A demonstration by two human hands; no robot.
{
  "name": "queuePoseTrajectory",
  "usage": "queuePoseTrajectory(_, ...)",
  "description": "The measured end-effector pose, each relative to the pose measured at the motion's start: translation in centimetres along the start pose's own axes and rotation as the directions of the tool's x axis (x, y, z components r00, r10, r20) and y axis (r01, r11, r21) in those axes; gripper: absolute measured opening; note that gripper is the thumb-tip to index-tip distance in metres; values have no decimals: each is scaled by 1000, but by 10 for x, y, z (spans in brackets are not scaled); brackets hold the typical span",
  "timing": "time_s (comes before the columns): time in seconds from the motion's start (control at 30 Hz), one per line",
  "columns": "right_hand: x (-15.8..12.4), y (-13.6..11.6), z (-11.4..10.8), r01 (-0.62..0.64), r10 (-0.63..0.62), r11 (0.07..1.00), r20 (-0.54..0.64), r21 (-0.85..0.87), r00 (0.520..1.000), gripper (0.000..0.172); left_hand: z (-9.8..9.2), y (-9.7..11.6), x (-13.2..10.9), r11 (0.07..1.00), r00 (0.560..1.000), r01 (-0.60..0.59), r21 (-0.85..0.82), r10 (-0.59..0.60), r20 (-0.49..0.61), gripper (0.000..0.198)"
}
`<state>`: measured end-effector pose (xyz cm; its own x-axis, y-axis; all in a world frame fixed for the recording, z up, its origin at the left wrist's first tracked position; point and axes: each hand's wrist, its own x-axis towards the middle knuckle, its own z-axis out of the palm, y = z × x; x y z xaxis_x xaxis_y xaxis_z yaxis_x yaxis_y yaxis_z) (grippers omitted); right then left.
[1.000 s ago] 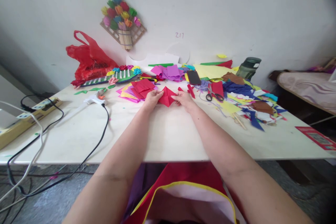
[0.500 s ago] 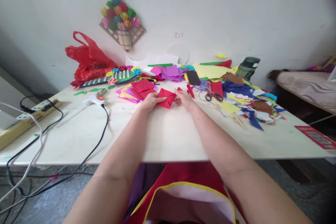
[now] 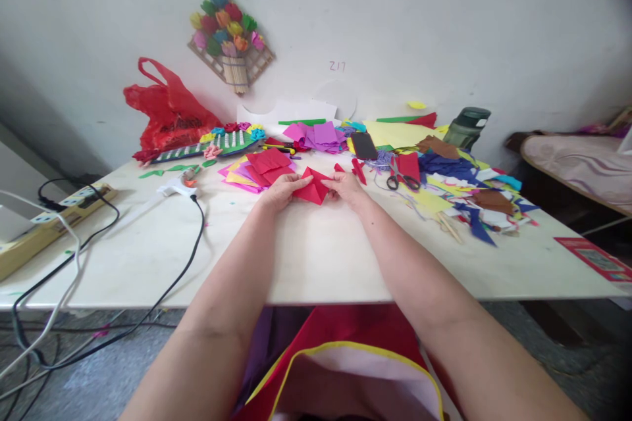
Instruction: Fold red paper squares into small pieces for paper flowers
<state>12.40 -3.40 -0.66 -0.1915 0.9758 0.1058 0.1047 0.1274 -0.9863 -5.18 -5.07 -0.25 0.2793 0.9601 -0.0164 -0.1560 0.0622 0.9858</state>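
A small piece of folded red paper [image 3: 312, 188] is held just above the white table, between both hands. My left hand [image 3: 283, 191] pinches its left side, thumb on top. On the opposite side, my right hand [image 3: 347, 188] grips the right edge with thumb and fingertips. Behind my left hand lies a stack of red, pink and yellow sheets [image 3: 261, 168]. Small rolled red pieces [image 3: 359, 171] rest just beyond my right hand. Black-handled scissors [image 3: 402, 182] lie to the right of them.
A glue gun [image 3: 178, 188] with a black cable lies left, near a power strip [image 3: 54, 227]. Behind are a red bag [image 3: 170, 108], purple paper [image 3: 320, 137] and a phone [image 3: 364, 145]. Scraps [image 3: 454, 177] and a bottle [image 3: 467, 127] are at right.
My right hand has moved slightly left and now grips the red paper's right edge. The paper has turned, and a corner now points up between the hands.
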Motion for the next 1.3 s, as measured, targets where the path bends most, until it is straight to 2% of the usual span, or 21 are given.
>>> queuePoseTrajectory(0.1, -1, -2, 1, -14, 14, 1000, -4, -4, 1000, 21, -2, -3, 2, 999, 999, -22, 47, 21, 28, 36)
queuePoseTrajectory(0.33, 1, 2, -3, -29, 24, 996, 72, 82, 997, 29, -7, -13, 11, 975, 992, -107, 197, 119, -50, 35)
queuePoseTrajectory(0.53, 1, 1, -1, -49, 48, 998, 20, 30, 999, 26, -6, -11, 10, 961, 983, -136, 241, 160, -85, 34)
queuePoseTrajectory(0.67, 1, 0, 0, -55, 55, 998, -8, 19, 998, 22, -5, -11, 10, 957, 976, -144, 252, 179, -121, 31)
queuePoseTrajectory(0.8, 1, 0, 0, -62, 60, 997, 37, 53, 997, 22, -5, -11, 10, 957, 975, -152, 246, 186, -123, 30)
queuePoseTrajectory(0.9, -1, -2, 1, -68, 65, 996, 67, 50, 996, 26, -5, -10, 9, 964, 980, -149, 221, 173, -94, 31)
queuePoseTrajectory(1.1, -4, -5, 3, -65, 65, 998, 34, -1, 997, 25, -2, -9, 8, 981, 990, -130, 146, 136, -30, 35)
queuePoseTrajectory(1.3, -5, -5, 5, -50, 50, 999, 58, -13, 997, 26, -4, -12, 11, 963, 978, -161, 218, 186, -97, 34)
